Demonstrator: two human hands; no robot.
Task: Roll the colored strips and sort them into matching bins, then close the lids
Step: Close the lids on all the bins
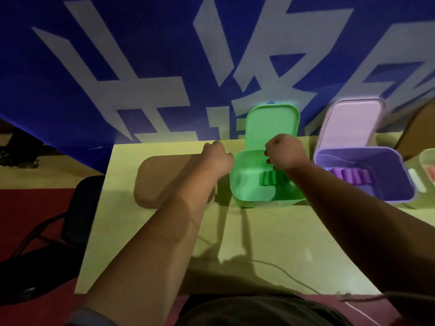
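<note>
Green rolls point(270, 181) are lying side by side in a row on the floor of the green bin point(244, 198), which is sitting mid-table point(259, 243) with its green lid point(270, 128) standing upright at the back. Right hand point(284, 152) is hovering over the bin's rear edge at the foot of the lid, fingers curled under; cannot tell if they are gripping anything. Left hand point(217, 156) is bunching into a fist just beside the bin's left rear corner, above the closed brown bin point(160, 182); cannot tell if it is holding something. Purple bin point(376, 161) is sitting just right of the green one, purple lid point(353, 123) up, purple rolls point(350, 176) lining its floor. A pale bin point(423, 165) is showing partly at the right edge. A thin cable point(289, 274) is trailing across the near table. A blue banner point(117, 67) is hanging behind
</note>
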